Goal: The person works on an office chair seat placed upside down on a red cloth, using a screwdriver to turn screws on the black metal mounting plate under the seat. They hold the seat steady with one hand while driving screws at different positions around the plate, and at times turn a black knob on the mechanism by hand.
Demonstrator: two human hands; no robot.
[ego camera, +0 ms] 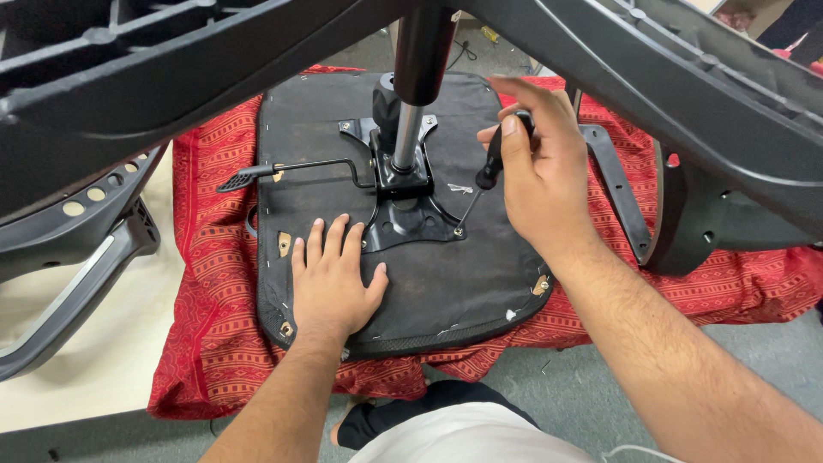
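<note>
At frame centre, the black seat underside [446, 283] was pressed by the flat, open left hand [334, 279]. A screwdriver [490, 167] was gripped by the right hand [540, 171], upon the red patterned cloth [214, 257], under chair legs [677, 60].

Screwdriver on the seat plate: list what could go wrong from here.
1. The screwdriver leans at a slant onto the corner screw of the metal plate; the tip could slip out and gouge the black seat underside.
2. The left hand lies flat beside the plate, near the tip; a slip could jab its fingers.
3. The chair base legs hang close over the right hand, leaving little room to turn.
</note>
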